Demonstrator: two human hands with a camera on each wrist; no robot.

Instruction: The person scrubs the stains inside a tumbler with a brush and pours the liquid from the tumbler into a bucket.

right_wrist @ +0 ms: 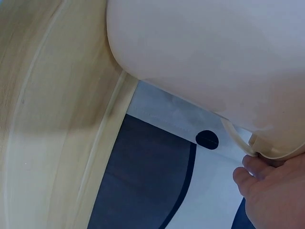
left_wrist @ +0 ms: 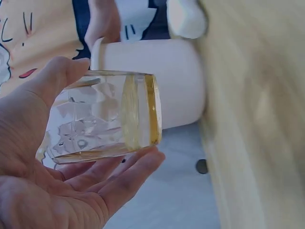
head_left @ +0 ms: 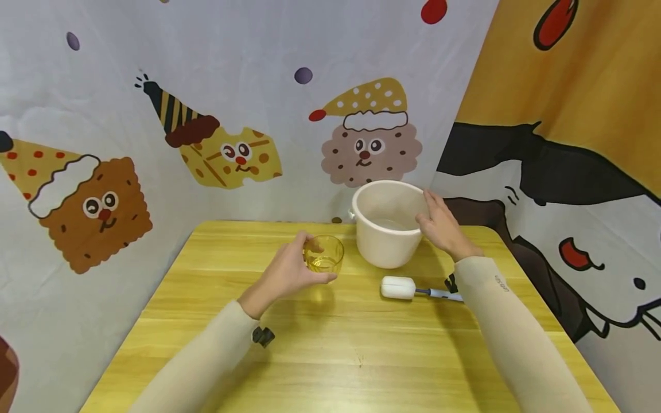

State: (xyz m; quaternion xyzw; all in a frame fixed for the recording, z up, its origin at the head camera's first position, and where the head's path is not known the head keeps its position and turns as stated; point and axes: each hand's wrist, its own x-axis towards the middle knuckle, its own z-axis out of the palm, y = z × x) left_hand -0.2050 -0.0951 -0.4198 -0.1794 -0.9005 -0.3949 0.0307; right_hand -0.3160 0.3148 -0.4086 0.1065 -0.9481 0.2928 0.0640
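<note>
My left hand [head_left: 287,265] grips an amber-tinted clear glass cup [head_left: 324,255], thumb on one side and fingers on the other. In the left wrist view the cup [left_wrist: 105,117] shows faceted walls and a thick base, with the bucket behind it. A cream plastic bucket [head_left: 388,244] stands upright near the table's far edge, right of the cup. My right hand [head_left: 445,226] holds its right rim, thumb over the edge and fingers outside. In the right wrist view my right fingers [right_wrist: 257,168] are by the bucket's carrying handle [right_wrist: 237,138].
A sponge brush [head_left: 397,288] with a white head and pale blue handle lies in front of the bucket, partly under my right forearm. The wood-grain table [head_left: 320,355] ends at a cartoon-printed curtain [head_left: 248,69] behind the bucket.
</note>
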